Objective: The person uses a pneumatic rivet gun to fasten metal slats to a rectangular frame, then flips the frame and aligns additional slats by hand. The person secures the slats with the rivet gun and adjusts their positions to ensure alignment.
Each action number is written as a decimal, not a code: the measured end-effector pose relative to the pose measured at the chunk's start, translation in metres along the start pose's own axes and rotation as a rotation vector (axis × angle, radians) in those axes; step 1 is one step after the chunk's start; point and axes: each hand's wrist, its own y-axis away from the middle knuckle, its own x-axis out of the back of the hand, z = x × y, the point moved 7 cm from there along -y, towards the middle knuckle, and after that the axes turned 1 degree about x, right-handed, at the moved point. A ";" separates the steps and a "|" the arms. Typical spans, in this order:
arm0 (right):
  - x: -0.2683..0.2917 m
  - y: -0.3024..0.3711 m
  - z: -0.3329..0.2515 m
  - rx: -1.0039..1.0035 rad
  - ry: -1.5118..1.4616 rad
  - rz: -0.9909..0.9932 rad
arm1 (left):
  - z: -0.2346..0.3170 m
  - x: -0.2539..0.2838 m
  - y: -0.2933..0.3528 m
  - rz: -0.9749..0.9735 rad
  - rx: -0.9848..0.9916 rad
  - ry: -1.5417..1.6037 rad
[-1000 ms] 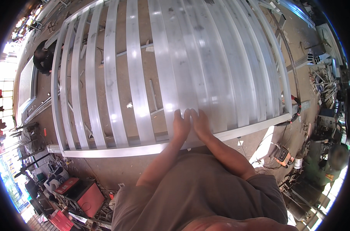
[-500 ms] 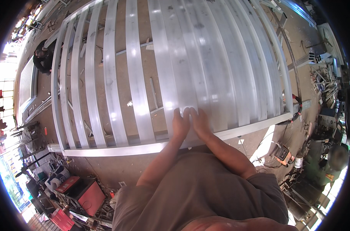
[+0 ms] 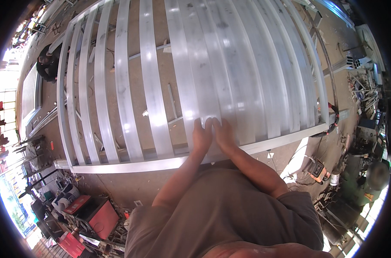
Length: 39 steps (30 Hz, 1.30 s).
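A large frame (image 3: 131, 167) of silvery metal lies in front of me, crossed by long flat slats running away from me. Near its close rail, my left hand (image 3: 202, 137) and my right hand (image 3: 224, 136) rest side by side on a metal slat (image 3: 209, 86). The fingers of both hands bend around it and the thumbs nearly meet at the middle. Fingertips are partly hidden against the metal. Slats left of my hands stand apart, with brown floor showing between them; from my hands rightward they lie close together.
A person in dark clothing (image 3: 48, 64) crouches beyond the frame's left side. Red-and-black box (image 3: 101, 217) stands at lower left, among tools. An orange machine (image 3: 318, 171) and white can (image 3: 334, 179) stand at right. Dark cable (image 3: 333, 116) hangs by the right corner.
Both hands keep almost the same place and grip on the slat. Only a very slight shift of the view shows.
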 end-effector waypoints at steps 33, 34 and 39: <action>0.004 -0.010 0.023 0.096 -0.166 -0.122 | -0.027 0.026 -0.014 -0.325 -0.158 -0.205; 0.002 -0.009 0.022 0.075 -0.170 -0.123 | -0.029 0.027 -0.015 -0.323 -0.159 -0.192; 0.001 -0.008 0.020 0.121 -0.057 -0.070 | -0.031 0.028 -0.016 -0.218 -0.255 -0.219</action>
